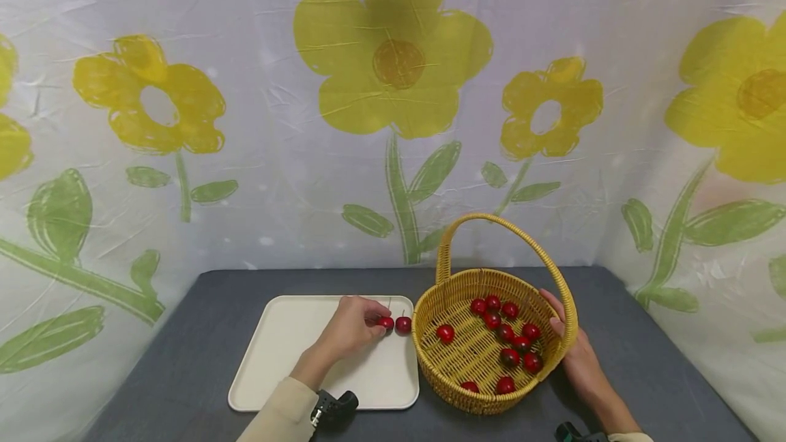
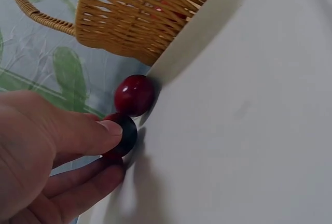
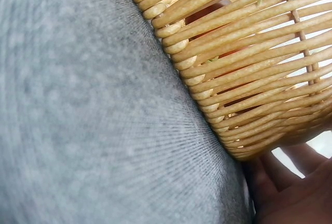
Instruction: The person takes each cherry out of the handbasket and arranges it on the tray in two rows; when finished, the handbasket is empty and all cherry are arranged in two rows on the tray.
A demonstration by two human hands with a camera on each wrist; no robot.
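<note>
My left hand [image 1: 346, 327] is over the right part of a white tray [image 1: 279, 343], pinching a red cherry [image 1: 386, 324] between thumb and fingers. In the left wrist view the pinched cherry [image 2: 128, 137] shows a dark side. Just right of it on the tray sits a second cherry [image 1: 403, 325], its stem up. A yellow wicker basket [image 1: 439, 382] with a tall handle stands at the tray's right edge, holding several cherries [image 1: 505, 333]. My right hand [image 1: 577, 353] grips the basket's right side, fingers over the rim; the right wrist view shows part of this hand [image 3: 295, 187] against the woven wall.
Both tray and basket stand on a dark grey tabletop [image 1: 172, 367]. Behind it and at the sides hangs a pale curtain [image 1: 276, 210] printed with yellow flowers. The basket's handle [image 1: 491, 218] arches high over its opening.
</note>
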